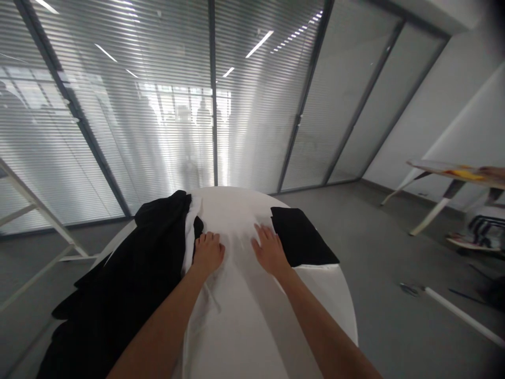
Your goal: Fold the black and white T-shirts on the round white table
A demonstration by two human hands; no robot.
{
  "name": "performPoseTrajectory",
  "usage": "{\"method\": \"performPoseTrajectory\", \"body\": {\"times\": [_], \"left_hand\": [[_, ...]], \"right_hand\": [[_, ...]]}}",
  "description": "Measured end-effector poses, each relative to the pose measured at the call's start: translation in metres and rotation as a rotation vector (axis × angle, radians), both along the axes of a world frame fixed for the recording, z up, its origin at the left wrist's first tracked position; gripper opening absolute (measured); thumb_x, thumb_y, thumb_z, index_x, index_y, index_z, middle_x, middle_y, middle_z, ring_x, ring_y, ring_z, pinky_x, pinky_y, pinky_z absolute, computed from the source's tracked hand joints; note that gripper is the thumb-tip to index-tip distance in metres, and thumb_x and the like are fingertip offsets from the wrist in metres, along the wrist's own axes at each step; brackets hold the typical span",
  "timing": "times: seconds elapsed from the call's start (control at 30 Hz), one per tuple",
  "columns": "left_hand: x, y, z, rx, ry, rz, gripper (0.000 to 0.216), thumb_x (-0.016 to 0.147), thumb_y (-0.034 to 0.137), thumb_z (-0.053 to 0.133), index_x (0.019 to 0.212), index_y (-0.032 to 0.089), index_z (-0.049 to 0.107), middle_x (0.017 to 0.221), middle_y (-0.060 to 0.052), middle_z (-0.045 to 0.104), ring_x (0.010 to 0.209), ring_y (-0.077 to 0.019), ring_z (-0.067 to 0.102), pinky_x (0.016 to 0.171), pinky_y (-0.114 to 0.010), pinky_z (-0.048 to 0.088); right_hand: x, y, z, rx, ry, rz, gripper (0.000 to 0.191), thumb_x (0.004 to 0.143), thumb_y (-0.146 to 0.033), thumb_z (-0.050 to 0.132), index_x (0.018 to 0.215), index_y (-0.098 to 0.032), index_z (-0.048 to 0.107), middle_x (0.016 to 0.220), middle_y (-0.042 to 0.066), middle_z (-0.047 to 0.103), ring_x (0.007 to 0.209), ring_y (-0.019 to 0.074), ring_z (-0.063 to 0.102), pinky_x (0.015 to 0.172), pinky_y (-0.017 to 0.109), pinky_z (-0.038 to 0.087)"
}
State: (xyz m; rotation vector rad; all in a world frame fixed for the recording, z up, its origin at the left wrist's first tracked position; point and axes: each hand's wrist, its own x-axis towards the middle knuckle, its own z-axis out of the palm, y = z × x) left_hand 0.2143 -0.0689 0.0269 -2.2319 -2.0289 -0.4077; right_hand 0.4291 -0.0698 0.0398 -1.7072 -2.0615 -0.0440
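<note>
A white cloth [236, 295] lies spread over a round white table [339, 300]. My left hand [208, 251] rests on the cloth with its fingers curled, gripping a fold at the cloth's left edge. My right hand [269, 247] lies flat on the cloth, fingers spread, just left of a folded black garment [302, 238]. A large heap of black fabric [126, 284] covers the table's left side and hangs over its edge, touching my left hand's side.
Glass walls with shut blinds [177, 105] stand behind the table. A white frame leg [35, 210] slants at the left. On the right stands another table [453, 176] with coloured items; a white tube [461, 315] lies on the grey floor.
</note>
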Motion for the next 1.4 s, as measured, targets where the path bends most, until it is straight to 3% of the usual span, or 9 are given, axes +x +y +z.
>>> {"method": "performPoseTrajectory", "body": {"times": [0.1, 0.2, 0.67, 0.87, 0.97, 1.1, 1.23, 1.33, 1.4], "left_hand": [[0.000, 0.001, -0.001, 0.005, -0.002, -0.005, 0.030, 0.091, 0.027, 0.042, 0.113, 0.016, 0.060, 0.114, -0.014, 0.057, 0.109, -0.0288, 0.048, 0.093, -0.042, 0.035], [0.001, 0.001, 0.000, 0.005, 0.006, -0.004, 0.031, 0.091, 0.027, 0.042, 0.114, 0.016, 0.060, 0.115, -0.014, 0.057, 0.109, -0.0289, 0.048, 0.093, -0.043, 0.035], [0.001, -0.008, -0.002, 0.000, 0.066, -0.075, 0.038, 0.093, 0.025, 0.042, 0.127, 0.016, 0.058, 0.130, -0.014, 0.056, 0.122, -0.0278, 0.048, 0.101, -0.042, 0.035], [-0.001, -0.021, 0.027, 0.003, -0.069, -0.116, 0.035, 0.089, 0.023, 0.046, 0.120, 0.021, 0.063, 0.117, -0.007, 0.065, 0.110, -0.0211, 0.058, 0.099, -0.034, 0.041], [-0.024, -0.019, 0.051, 0.060, -0.099, -0.011, 0.034, 0.089, 0.024, 0.043, 0.116, 0.019, 0.064, 0.115, -0.008, 0.065, 0.107, -0.0207, 0.059, 0.096, -0.031, 0.043], [-0.080, -0.005, 0.073, 0.061, 0.041, 0.255, 0.042, 0.088, 0.032, 0.043, 0.126, 0.021, 0.058, 0.121, -0.013, 0.061, 0.110, -0.0312, 0.058, 0.091, -0.043, 0.046], [-0.135, 0.007, 0.073, -0.110, 0.126, 0.397, 0.055, 0.088, 0.045, 0.043, 0.134, 0.017, 0.051, 0.127, -0.019, 0.056, 0.117, -0.0382, 0.054, 0.090, -0.049, 0.046], [-0.156, 0.013, 0.067, -0.273, 0.105, 0.381, 0.049, 0.090, 0.046, 0.036, 0.120, 0.016, 0.062, 0.120, -0.019, 0.062, 0.111, -0.0366, 0.059, 0.088, -0.047, 0.046], [-0.161, 0.017, 0.066, -0.277, 0.073, 0.363, 0.046, 0.093, 0.040, 0.031, 0.110, 0.015, 0.065, 0.114, -0.018, 0.066, 0.106, -0.0343, 0.062, 0.086, -0.044, 0.047]], "right_hand": [[-0.011, -0.003, -0.028, -0.101, -0.155, 0.035, 0.055, 0.098, -0.046, 0.032, 0.147, -0.022, 0.042, 0.154, 0.013, 0.035, 0.143, 0.0341, 0.027, 0.113, 0.058, 0.018], [-0.011, -0.003, -0.037, -0.138, -0.190, 0.043, 0.058, 0.099, -0.051, 0.028, 0.149, -0.024, 0.037, 0.157, 0.012, 0.031, 0.145, 0.0340, 0.023, 0.113, 0.059, 0.013], [-0.008, -0.002, -0.030, -0.187, -0.155, 0.039, 0.059, 0.098, -0.054, 0.027, 0.150, -0.027, 0.036, 0.157, 0.010, 0.030, 0.145, 0.0321, 0.021, 0.114, 0.057, 0.010], [-0.006, -0.003, -0.028, -0.172, -0.117, 0.043, 0.057, 0.098, -0.055, 0.029, 0.147, -0.028, 0.040, 0.156, 0.011, 0.032, 0.144, 0.0319, 0.022, 0.114, 0.057, 0.011], [-0.005, -0.003, -0.029, -0.177, -0.106, 0.059, 0.056, 0.098, -0.053, 0.031, 0.146, -0.027, 0.041, 0.155, 0.011, 0.033, 0.143, 0.0317, 0.023, 0.113, 0.057, 0.012], [-0.004, -0.002, -0.030, -0.173, -0.089, 0.061, 0.055, 0.098, -0.051, 0.032, 0.146, -0.027, 0.042, 0.155, 0.011, 0.034, 0.143, 0.0320, 0.024, 0.113, 0.058, 0.012], [-0.004, -0.002, -0.031, -0.171, -0.083, 0.063, 0.054, 0.098, -0.050, 0.032, 0.146, -0.026, 0.042, 0.155, 0.012, 0.033, 0.143, 0.0323, 0.023, 0.113, 0.058, 0.010], [-0.003, -0.002, -0.031, -0.175, -0.080, 0.069, 0.054, 0.098, -0.050, 0.032, 0.146, -0.026, 0.041, 0.155, 0.012, 0.033, 0.143, 0.0324, 0.023, 0.113, 0.058, 0.010], [-0.003, -0.002, -0.030, -0.179, -0.079, 0.068, 0.055, 0.098, -0.051, 0.033, 0.146, -0.026, 0.042, 0.155, 0.012, 0.033, 0.143, 0.0326, 0.023, 0.113, 0.058, 0.011]]}}
